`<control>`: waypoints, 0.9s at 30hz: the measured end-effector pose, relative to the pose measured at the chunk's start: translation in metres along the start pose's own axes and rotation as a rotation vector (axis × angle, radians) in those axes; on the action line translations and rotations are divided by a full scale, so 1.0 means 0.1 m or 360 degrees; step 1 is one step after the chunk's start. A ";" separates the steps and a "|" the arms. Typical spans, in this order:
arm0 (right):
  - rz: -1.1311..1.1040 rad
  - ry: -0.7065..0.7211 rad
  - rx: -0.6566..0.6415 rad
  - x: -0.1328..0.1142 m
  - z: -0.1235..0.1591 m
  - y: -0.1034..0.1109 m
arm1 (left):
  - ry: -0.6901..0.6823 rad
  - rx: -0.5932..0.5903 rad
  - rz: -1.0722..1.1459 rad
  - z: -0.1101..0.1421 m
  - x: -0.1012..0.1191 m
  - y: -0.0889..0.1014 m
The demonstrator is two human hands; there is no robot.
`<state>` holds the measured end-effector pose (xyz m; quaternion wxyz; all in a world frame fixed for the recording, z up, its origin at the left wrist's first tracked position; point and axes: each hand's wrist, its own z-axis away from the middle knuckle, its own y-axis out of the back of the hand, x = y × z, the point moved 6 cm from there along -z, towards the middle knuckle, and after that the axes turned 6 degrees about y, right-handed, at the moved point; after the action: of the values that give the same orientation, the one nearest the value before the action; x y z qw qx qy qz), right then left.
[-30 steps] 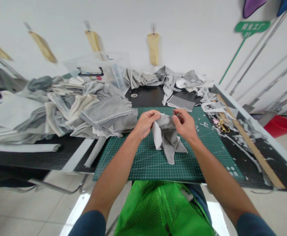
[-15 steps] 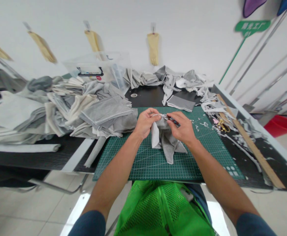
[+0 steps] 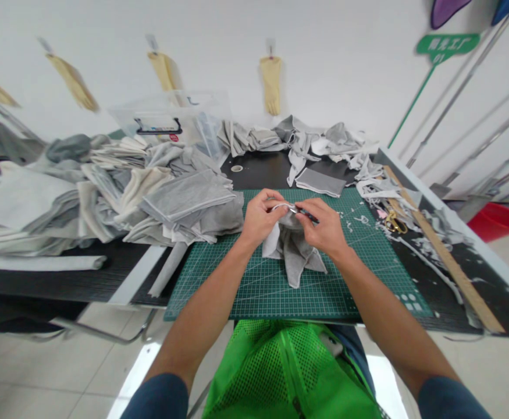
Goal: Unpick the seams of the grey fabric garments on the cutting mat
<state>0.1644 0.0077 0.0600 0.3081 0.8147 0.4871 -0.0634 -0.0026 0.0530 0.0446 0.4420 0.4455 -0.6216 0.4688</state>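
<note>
Pinched in my left hand (image 3: 260, 218) is the light edge of a grey cloth piece (image 3: 296, 253), curved upward between the fingers. The rest of the cloth hangs in folds above the green cutting mat (image 3: 254, 291). My right hand (image 3: 324, 224) grips a slim dark-handled cutting tool (image 3: 309, 216) with a metal tip. That tip meets the cloth edge close to my left fingertips; its exact blade shape is too small to tell.
Heaped grey and white cloths (image 3: 184, 201) lie to the left, before a clear plastic box (image 3: 162, 119). A folded grey cloth (image 3: 321, 182) is behind the mat. Rightward lie gold-handled scissors (image 3: 394, 222), thread scraps and a wooden ruler (image 3: 450, 262). A red bucket (image 3: 498, 222) stands beyond.
The hanging cloth has swung slightly left, and its held edge now arches more between my hands. My left fingers have shifted a little; the right hand stays nearly in place.
</note>
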 end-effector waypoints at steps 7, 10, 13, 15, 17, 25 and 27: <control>-0.0020 -0.0011 0.0008 -0.02 -0.01 0.01 | -0.0056 -0.0017 -0.0070 -0.01 0.00 0.00; -0.0026 0.0000 0.0012 -0.02 -0.01 0.01 | -0.0110 -0.0039 -0.0117 -0.01 0.01 0.00; -0.0031 -0.0009 0.0018 -0.02 -0.01 0.01 | -0.0096 -0.0036 -0.0116 -0.01 0.01 0.00; -0.0027 -0.0017 0.0021 -0.01 -0.01 0.01 | -0.0076 -0.0028 -0.0103 -0.01 0.02 0.00; -0.0023 -0.0017 0.0025 0.00 0.00 0.01 | -0.0071 -0.0022 -0.0094 0.00 0.02 0.00; -0.0060 0.0011 0.0030 -0.01 -0.01 0.02 | -0.0131 -0.0072 -0.0121 -0.02 -0.02 0.00; -0.0074 0.0014 0.0040 -0.02 -0.01 0.02 | -0.0151 -0.0086 -0.0124 -0.04 -0.05 0.01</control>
<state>0.1647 0.0067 0.0623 0.2941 0.8072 0.5066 -0.0730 -0.0019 0.0578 0.0406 0.4419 0.4788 -0.6366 0.4127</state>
